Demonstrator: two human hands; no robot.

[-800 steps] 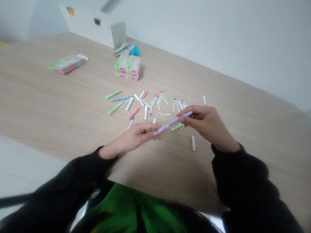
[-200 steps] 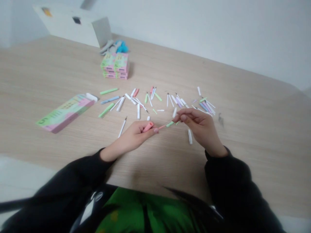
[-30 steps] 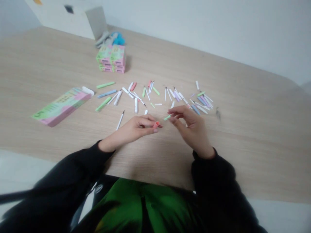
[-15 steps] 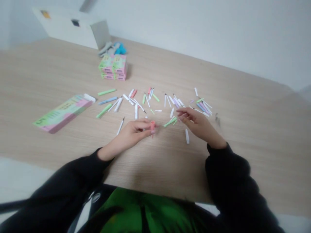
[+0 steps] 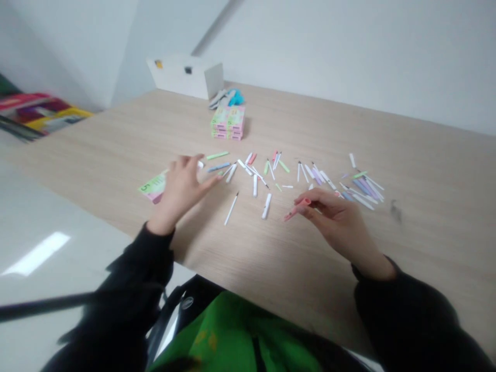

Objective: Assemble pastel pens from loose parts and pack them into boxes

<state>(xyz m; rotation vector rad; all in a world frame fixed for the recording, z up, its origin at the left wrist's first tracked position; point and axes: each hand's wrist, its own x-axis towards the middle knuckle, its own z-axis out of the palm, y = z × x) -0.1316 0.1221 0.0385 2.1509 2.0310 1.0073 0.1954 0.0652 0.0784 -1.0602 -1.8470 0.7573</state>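
My right hand (image 5: 341, 219) grips a coral-pink pen barrel (image 5: 296, 208) between thumb and fingers, its hollow end up. My left hand (image 5: 182, 188) is spread, with nothing in it, over the pink-and-green carton (image 5: 152, 187) and partly hides it. Just beyond its fingers lie a green pen barrel (image 5: 217, 155) and a blue pen barrel (image 5: 218, 167). Between the hands are a white refill (image 5: 231, 208) with a dark tip and a white pen piece (image 5: 266, 206). More refills, caps and barrels are scattered behind, including a purple-and-white cluster (image 5: 366, 188) beyond my right hand.
Several stacked pink-and-green cartons (image 5: 228, 123) stand farther back. Behind them are grey and blue gloves (image 5: 227, 98) and a white box (image 5: 184, 77) near the wall. The table edge (image 5: 127, 227) runs along the left, with floor below.
The pink barrel has passed from my left hand to my right. My left hand has opened and moved left to the carton. The view has swung left.
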